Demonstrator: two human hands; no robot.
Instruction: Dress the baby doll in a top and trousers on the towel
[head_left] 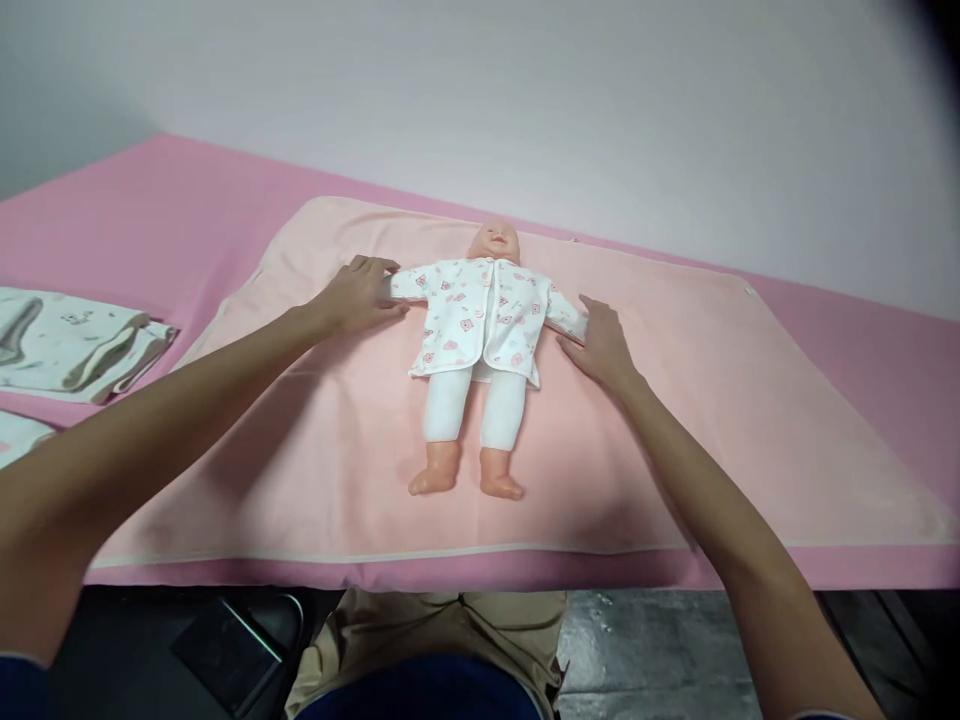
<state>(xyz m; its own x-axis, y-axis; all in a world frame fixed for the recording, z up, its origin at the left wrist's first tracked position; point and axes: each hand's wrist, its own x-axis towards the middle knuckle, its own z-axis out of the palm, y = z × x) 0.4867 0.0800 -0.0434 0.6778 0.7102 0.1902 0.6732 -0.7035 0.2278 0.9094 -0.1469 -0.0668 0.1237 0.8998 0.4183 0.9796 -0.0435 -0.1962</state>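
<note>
A baby doll [478, 340] lies on its back in the middle of a light pink blanket [690, 420]. It wears a white printed top and white leggings, and its arms are spread sideways. My left hand [358, 296] rests over the end of the doll's sleeve on the left, fingers curled round the cuff. My right hand [601, 342] lies at the end of the other sleeve, fingers closed on the cuff. Both of my forearms reach in from the near edge.
The blanket lies on a pink-covered table [150, 200] against a pale wall. Folded white baby clothes [71, 345] sit at the left edge. Below the table's near edge I see my lap and a dark object [232, 650] on the floor.
</note>
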